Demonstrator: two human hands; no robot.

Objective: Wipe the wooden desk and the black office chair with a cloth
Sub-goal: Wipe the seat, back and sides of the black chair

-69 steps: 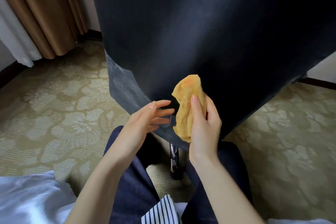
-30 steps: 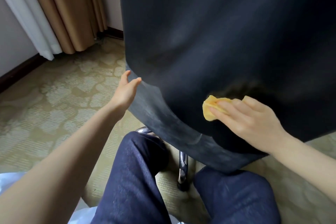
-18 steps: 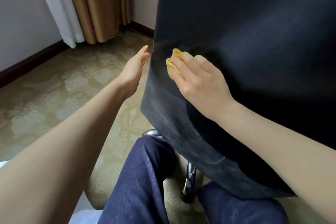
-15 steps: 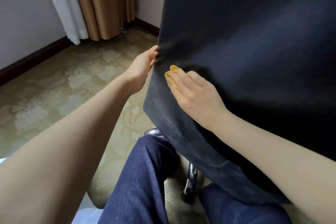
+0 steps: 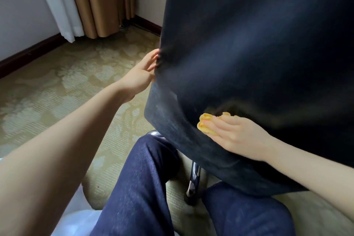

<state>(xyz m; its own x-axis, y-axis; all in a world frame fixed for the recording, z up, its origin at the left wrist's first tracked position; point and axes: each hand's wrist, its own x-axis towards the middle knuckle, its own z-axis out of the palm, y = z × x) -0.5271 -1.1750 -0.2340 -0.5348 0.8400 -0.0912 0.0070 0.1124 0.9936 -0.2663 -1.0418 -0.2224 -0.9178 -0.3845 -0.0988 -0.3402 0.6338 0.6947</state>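
The black office chair point(image 5: 249, 63) shows its tall fabric back, long axis upright, bottom edge rounded. Low on it the right hand point(image 5: 239, 136), grip open and fingers flat, presses a crumpled yellow cloth point(image 5: 204, 126) that pokes out leftward. The left hand point(image 5: 141, 74), fingers nearly straight, touches the back's side edge.

cloth point(image 5: 203, 125) mostly under my right hand point(image 5: 238, 137); left hand point(image 5: 140, 75) fingertips behind chair point(image 5: 249, 44) edge; chair top cropped by frame.
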